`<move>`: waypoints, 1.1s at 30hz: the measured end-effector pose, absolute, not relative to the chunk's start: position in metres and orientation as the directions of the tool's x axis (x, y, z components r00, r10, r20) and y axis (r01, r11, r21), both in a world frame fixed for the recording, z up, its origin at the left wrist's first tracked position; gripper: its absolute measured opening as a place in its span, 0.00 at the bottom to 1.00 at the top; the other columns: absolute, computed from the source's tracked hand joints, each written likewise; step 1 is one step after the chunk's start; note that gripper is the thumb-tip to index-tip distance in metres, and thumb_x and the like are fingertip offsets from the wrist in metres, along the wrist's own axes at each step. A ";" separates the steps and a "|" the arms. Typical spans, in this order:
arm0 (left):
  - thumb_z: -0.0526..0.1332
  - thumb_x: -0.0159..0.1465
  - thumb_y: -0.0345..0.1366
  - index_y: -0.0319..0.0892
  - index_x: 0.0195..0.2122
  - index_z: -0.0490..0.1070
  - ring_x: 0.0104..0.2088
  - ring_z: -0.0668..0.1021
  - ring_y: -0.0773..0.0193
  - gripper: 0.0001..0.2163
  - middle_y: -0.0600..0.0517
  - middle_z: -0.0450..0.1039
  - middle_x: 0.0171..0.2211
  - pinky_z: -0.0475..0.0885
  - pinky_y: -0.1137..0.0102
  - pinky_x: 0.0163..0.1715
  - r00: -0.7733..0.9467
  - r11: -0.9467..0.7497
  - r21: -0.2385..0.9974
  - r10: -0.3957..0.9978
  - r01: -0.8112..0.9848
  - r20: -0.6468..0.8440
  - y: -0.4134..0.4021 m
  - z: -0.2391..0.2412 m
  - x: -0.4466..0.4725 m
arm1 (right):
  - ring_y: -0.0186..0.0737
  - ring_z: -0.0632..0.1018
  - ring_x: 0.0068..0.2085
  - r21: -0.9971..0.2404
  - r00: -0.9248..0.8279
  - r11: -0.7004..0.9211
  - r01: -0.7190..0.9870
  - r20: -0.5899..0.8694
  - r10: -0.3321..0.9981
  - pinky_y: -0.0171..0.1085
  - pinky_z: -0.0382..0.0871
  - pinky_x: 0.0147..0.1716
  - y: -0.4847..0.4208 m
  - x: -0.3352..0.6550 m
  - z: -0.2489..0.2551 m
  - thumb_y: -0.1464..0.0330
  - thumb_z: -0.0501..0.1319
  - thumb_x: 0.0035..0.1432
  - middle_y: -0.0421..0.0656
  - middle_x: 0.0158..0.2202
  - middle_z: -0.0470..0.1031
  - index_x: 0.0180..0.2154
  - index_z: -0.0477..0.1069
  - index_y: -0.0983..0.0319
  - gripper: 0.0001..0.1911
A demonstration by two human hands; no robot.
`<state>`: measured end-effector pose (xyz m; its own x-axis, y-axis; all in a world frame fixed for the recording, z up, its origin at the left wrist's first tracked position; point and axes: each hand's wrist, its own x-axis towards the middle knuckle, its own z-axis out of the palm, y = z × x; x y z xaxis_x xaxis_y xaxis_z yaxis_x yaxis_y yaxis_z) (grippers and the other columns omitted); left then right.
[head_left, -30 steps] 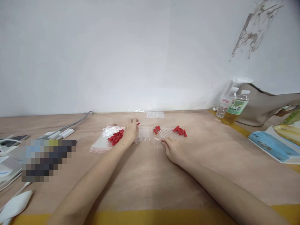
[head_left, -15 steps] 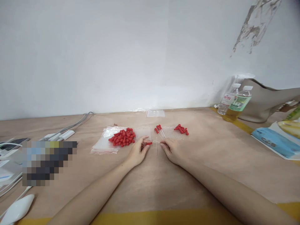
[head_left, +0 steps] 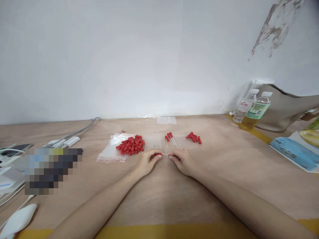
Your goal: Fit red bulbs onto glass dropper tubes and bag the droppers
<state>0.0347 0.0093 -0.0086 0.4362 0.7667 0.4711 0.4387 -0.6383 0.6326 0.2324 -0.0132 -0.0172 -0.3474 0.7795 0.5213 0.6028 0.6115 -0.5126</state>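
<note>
Left hand: the left hand (head_left: 147,161) pinches a small red cap (head_left: 157,154) at its fingertips
Right hand: the right hand (head_left: 181,160) pinches a thin clear tube (head_left: 165,154) by its right end
Handling: tube likely light, stiff, slick, perhaps brittle, so grip near the end; cap probably soft, grippy
Position: cap and tube meet between both hands, mid-desk, just in front of the row of clear tubes (head_left: 159,142)
Nearby: pile of red caps (head_left: 131,145) on plastic bags (head_left: 109,151), beyond the left hand
</note>
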 end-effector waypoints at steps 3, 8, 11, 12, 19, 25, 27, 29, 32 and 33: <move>0.54 0.61 0.37 0.40 0.34 0.71 0.32 0.73 0.66 0.08 0.51 0.72 0.31 0.67 0.72 0.33 0.501 -0.671 0.607 0.733 0.425 0.460 0.005 -0.005 0.033 | 0.35 0.71 0.31 -0.528 -0.399 0.637 0.561 0.503 0.767 0.36 0.58 0.35 -0.010 0.237 -0.017 0.68 0.52 0.58 0.40 0.28 0.73 0.32 0.69 0.61 0.08; 0.52 0.63 0.36 0.40 0.34 0.69 0.32 0.72 0.66 0.09 0.51 0.70 0.31 0.66 0.71 0.33 0.587 -0.696 0.576 0.700 0.429 0.408 0.001 -0.002 0.032 | 0.34 0.72 0.33 -0.430 -0.460 0.663 0.612 0.489 0.741 0.36 0.56 0.37 -0.010 0.243 -0.014 0.68 0.51 0.59 0.40 0.31 0.73 0.34 0.71 0.59 0.10; 0.51 0.63 0.37 0.41 0.33 0.69 0.31 0.71 0.65 0.09 0.51 0.69 0.30 0.66 0.71 0.33 0.594 -0.701 0.532 0.701 0.474 0.395 0.001 -0.004 0.033 | 0.35 0.72 0.33 -0.320 -0.469 0.644 0.695 0.478 0.743 0.36 0.54 0.35 -0.014 0.242 -0.010 0.68 0.50 0.60 0.41 0.32 0.74 0.34 0.71 0.59 0.11; 0.51 0.63 0.37 0.41 0.33 0.68 0.31 0.71 0.65 0.09 0.51 0.69 0.30 0.66 0.71 0.33 0.594 -0.705 0.514 0.700 0.488 0.397 0.001 -0.004 0.033 | 0.35 0.72 0.33 -0.287 -0.472 0.639 0.713 0.477 0.741 0.36 0.53 0.35 -0.015 0.242 -0.008 0.68 0.50 0.60 0.42 0.32 0.74 0.34 0.72 0.59 0.11; 0.49 0.64 0.37 0.41 0.34 0.68 0.32 0.71 0.65 0.10 0.50 0.68 0.31 0.66 0.71 0.33 0.635 -0.751 0.422 0.657 0.507 0.406 -0.002 -0.006 0.033 | 0.33 0.70 0.30 -0.225 -0.508 0.651 0.725 0.465 0.725 0.36 0.50 0.33 -0.018 0.240 -0.005 0.68 0.50 0.60 0.40 0.30 0.74 0.34 0.72 0.58 0.12; 0.48 0.64 0.36 0.40 0.34 0.66 0.33 0.70 0.64 0.10 0.49 0.67 0.32 0.66 0.70 0.33 0.660 -0.768 0.385 0.638 0.511 0.397 -0.003 -0.007 0.033 | 0.34 0.70 0.29 -0.265 -0.493 0.628 0.732 0.432 0.756 0.37 0.49 0.32 -0.017 0.234 -0.010 0.69 0.50 0.59 0.39 0.27 0.74 0.29 0.70 0.60 0.12; 0.48 0.64 0.36 0.40 0.34 0.66 0.33 0.70 0.64 0.09 0.49 0.67 0.32 0.66 0.70 0.33 0.670 -0.775 0.375 0.630 0.508 0.393 -0.002 -0.008 0.033 | 0.34 0.70 0.27 -0.291 -0.494 0.619 0.730 0.401 0.771 0.37 0.50 0.33 -0.016 0.232 -0.011 0.69 0.49 0.59 0.39 0.26 0.74 0.27 0.70 0.60 0.13; 0.48 0.64 0.36 0.41 0.34 0.66 0.34 0.70 0.63 0.09 0.49 0.67 0.33 0.66 0.70 0.34 0.684 -0.783 0.365 0.619 0.503 0.386 -0.002 -0.007 0.033 | 0.33 0.70 0.26 -0.330 -0.496 0.608 0.722 0.367 0.787 0.37 0.51 0.34 -0.016 0.229 -0.012 0.70 0.48 0.59 0.39 0.25 0.74 0.27 0.70 0.60 0.14; 0.47 0.64 0.35 0.40 0.35 0.66 0.35 0.70 0.63 0.10 0.48 0.67 0.34 0.66 0.69 0.35 0.706 -0.799 0.355 0.598 0.486 0.379 0.000 -0.005 0.033 | 0.34 0.71 0.27 -0.382 -0.485 0.593 0.708 0.347 0.803 0.38 0.52 0.37 -0.016 0.226 -0.011 0.70 0.48 0.60 0.38 0.26 0.75 0.28 0.70 0.60 0.14; 0.47 0.64 0.35 0.40 0.36 0.66 0.35 0.70 0.63 0.10 0.48 0.67 0.33 0.66 0.69 0.35 0.706 -0.800 0.357 0.596 0.481 0.383 0.001 -0.005 0.034 | 0.34 0.72 0.28 -0.389 -0.478 0.589 0.708 0.349 0.806 0.38 0.53 0.38 -0.016 0.225 -0.010 0.70 0.47 0.60 0.38 0.27 0.75 0.28 0.69 0.60 0.14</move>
<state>0.0336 0.0008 -0.0048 0.7062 0.5956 0.3828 0.4812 -0.8004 0.3575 0.2255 -0.0163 -0.0097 -0.4784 0.8056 0.3495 0.7082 0.5892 -0.3888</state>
